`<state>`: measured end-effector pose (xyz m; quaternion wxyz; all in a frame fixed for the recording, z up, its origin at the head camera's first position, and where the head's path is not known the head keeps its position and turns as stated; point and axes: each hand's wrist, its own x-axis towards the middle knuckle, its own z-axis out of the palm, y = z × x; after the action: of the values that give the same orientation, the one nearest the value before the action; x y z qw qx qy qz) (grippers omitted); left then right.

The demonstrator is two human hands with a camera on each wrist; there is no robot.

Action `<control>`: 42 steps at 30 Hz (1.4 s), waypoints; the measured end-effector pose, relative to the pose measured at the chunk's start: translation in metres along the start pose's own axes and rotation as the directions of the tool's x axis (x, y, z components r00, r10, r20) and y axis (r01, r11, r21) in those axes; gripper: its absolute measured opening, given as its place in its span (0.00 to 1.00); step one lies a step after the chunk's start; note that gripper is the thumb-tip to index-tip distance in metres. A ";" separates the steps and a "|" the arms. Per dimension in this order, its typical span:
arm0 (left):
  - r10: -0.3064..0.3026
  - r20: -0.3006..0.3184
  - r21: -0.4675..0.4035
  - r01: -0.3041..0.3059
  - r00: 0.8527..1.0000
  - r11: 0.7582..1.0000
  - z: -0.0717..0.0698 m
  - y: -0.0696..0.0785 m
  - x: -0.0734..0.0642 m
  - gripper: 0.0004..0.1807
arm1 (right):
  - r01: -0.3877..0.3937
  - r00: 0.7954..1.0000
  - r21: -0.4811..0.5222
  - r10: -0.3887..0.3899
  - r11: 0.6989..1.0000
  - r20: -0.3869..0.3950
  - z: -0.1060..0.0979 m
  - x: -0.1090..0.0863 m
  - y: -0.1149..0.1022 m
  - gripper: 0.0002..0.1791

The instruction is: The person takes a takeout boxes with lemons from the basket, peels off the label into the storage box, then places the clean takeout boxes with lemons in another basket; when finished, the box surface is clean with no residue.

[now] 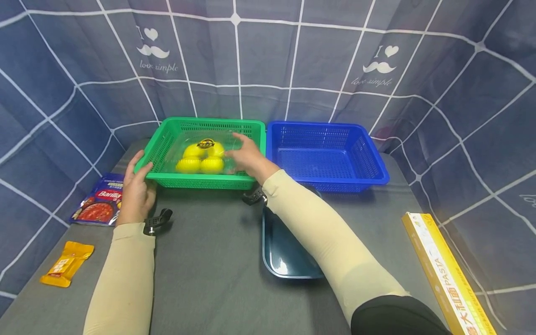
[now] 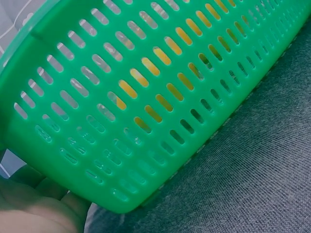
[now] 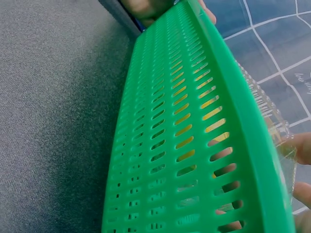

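Both hands work at the green basket (image 1: 201,182), which stands at the back of the counter (image 1: 201,260), just left of the blue basket (image 1: 310,160). The left hand (image 1: 136,193) grips the front left corner, its thumb over the rim and its fingers against the outer wall. The right hand (image 1: 251,158) reaches over the front rim, thumb and forefinger set well apart, and appears to hold the right end of a clear box (image 1: 203,153); the right wrist view shows two fingers at its plastic edge, which rises above the rim there. That box lies inside the green basket, label uppermost, with four yellow fruits (image 1: 188,164) showing through the lid. The step in hand looks to be handling the box within the basket, one hand steadying and the other guiding; whether its base rests fully on the basket floor cannot be told. The next move seems to call for a level box, light pressure on the thin plastic, and a firm left hold on the basket until the right fingers come clear. A dark tray (image 1: 293,253) lies partly under the right forearm, a Barilla packet (image 1: 98,204) and an orange packet (image 1: 67,264) are on the left, and a long pasta box (image 1: 450,279) lies at the far right.
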<state>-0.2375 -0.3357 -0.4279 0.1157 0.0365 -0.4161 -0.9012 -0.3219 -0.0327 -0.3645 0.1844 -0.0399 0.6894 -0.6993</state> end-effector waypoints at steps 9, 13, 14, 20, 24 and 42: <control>0.005 0.004 0.013 -0.005 1.000 1.000 -0.002 0.000 0.000 0.36 | -0.003 1.000 -0.004 0.003 1.000 0.001 -0.004 -0.005 -0.006 0.46; 0.013 0.010 0.011 -0.013 1.000 1.000 -0.001 -0.001 0.002 0.34 | -0.005 1.000 0.069 0.004 0.998 0.021 -0.005 -0.005 -0.008 0.46; 0.017 0.012 0.008 -0.017 1.000 1.000 -0.001 -0.001 0.002 0.34 | -0.004 1.000 0.078 0.003 0.997 0.022 -0.006 -0.005 -0.008 0.46; 0.025 0.015 -0.004 -0.025 1.000 1.000 0.001 -0.002 0.002 0.33 | -0.019 0.999 0.099 0.017 0.995 0.030 -0.010 -0.008 -0.009 0.45; 0.016 0.010 -0.007 -0.016 1.000 1.000 0.000 -0.002 0.001 0.34 | -0.023 0.999 0.112 0.019 0.994 0.033 -0.012 -0.012 -0.012 0.45; 0.019 0.000 0.011 -0.019 1.000 1.000 -0.002 -0.002 0.002 0.35 | 0.013 0.999 0.152 -0.020 0.988 0.042 -0.011 -0.032 -0.036 0.45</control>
<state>-0.2399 -0.3365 -0.4308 0.1240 0.0334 -0.4215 -0.8977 -0.3025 -0.0127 -0.3233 0.1960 -0.0468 0.6295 -0.7504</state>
